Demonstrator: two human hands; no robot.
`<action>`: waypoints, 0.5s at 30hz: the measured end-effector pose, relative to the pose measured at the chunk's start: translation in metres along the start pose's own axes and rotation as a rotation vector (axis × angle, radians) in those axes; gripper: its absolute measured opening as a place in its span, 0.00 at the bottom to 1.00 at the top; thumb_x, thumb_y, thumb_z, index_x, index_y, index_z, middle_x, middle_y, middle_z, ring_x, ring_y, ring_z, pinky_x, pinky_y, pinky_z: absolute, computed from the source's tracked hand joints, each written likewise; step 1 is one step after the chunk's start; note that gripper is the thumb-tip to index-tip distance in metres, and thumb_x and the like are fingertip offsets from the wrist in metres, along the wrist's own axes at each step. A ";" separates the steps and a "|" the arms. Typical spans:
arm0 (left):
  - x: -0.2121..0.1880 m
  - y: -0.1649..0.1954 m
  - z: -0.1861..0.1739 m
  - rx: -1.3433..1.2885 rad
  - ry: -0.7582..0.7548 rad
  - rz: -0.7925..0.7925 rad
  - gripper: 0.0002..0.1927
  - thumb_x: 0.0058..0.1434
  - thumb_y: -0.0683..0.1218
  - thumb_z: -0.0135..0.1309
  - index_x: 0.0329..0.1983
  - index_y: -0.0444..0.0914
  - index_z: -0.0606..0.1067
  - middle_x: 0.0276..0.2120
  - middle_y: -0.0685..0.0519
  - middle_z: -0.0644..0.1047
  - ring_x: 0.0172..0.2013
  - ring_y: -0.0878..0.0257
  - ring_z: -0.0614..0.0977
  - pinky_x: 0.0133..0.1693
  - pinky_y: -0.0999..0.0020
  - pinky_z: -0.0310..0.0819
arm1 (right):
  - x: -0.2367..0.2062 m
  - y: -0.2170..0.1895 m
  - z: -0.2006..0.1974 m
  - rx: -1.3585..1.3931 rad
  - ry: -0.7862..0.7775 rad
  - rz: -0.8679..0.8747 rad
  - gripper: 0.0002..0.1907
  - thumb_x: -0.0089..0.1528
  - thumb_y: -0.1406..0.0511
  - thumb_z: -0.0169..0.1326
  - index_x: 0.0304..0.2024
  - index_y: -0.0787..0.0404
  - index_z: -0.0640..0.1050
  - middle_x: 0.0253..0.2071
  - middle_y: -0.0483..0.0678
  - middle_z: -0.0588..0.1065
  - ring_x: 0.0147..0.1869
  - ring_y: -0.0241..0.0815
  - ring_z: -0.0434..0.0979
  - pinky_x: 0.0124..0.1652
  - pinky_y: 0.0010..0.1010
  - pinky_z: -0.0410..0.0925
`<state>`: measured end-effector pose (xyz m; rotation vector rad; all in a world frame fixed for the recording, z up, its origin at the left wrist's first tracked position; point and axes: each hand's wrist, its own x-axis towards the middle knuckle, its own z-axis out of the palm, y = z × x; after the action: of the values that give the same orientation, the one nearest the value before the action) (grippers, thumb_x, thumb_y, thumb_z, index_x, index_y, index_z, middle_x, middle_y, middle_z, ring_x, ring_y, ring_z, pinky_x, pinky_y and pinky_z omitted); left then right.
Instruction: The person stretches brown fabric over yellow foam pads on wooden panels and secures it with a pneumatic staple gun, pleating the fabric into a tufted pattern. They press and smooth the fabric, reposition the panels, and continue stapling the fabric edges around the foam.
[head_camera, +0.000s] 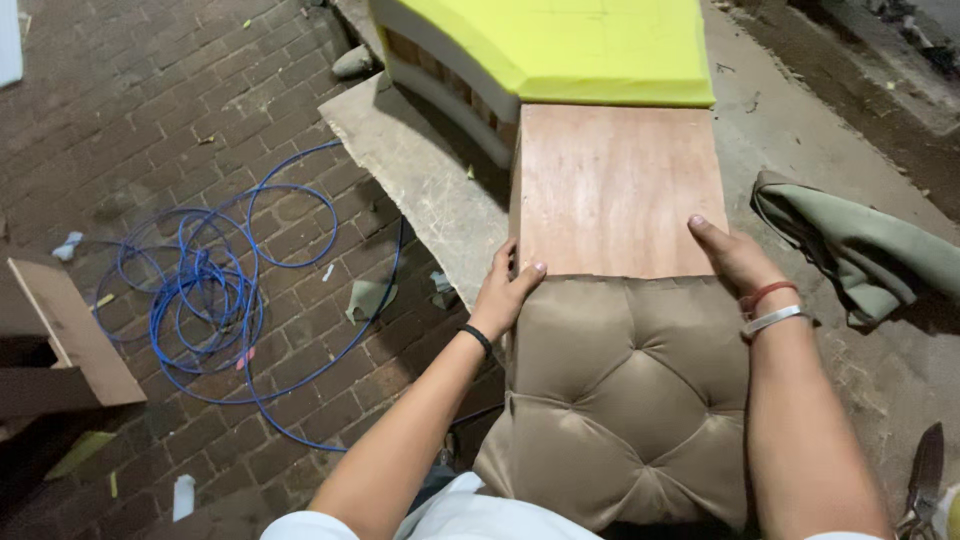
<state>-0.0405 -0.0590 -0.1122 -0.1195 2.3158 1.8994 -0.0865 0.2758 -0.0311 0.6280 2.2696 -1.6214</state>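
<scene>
Both arms are stretched forward; the left hand (508, 288) is curled, thumb out; the right hand (728, 252) is laid flat, fingers (700, 226) extended.
</scene>
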 end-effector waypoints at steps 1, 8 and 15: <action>0.000 -0.001 0.001 -0.028 0.003 -0.002 0.47 0.59 0.63 0.56 0.74 0.34 0.55 0.67 0.35 0.68 0.66 0.46 0.71 0.65 0.59 0.62 | 0.004 0.001 -0.001 0.107 -0.099 -0.070 0.34 0.66 0.51 0.55 0.61 0.75 0.71 0.61 0.51 0.74 0.64 0.39 0.72 0.63 0.30 0.61; -0.001 0.000 0.006 -0.629 -0.083 0.048 0.46 0.61 0.49 0.53 0.79 0.37 0.48 0.75 0.41 0.56 0.72 0.51 0.60 0.69 0.61 0.52 | 0.015 0.007 0.001 0.384 -0.199 -0.241 0.23 0.67 0.66 0.61 0.58 0.76 0.73 0.54 0.51 0.74 0.57 0.39 0.73 0.60 0.30 0.66; -0.032 -0.010 -0.043 -0.996 -0.279 0.187 0.47 0.61 0.46 0.49 0.82 0.41 0.42 0.78 0.46 0.51 0.75 0.54 0.55 0.71 0.59 0.48 | -0.074 -0.039 0.037 0.348 -0.080 -0.297 0.21 0.59 0.71 0.61 0.54 0.70 0.74 0.49 0.50 0.78 0.50 0.39 0.81 0.50 0.27 0.76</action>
<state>-0.0105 -0.1042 -0.1083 0.2507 1.0713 2.7497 -0.0425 0.2164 0.0234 0.2987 2.1170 -2.1683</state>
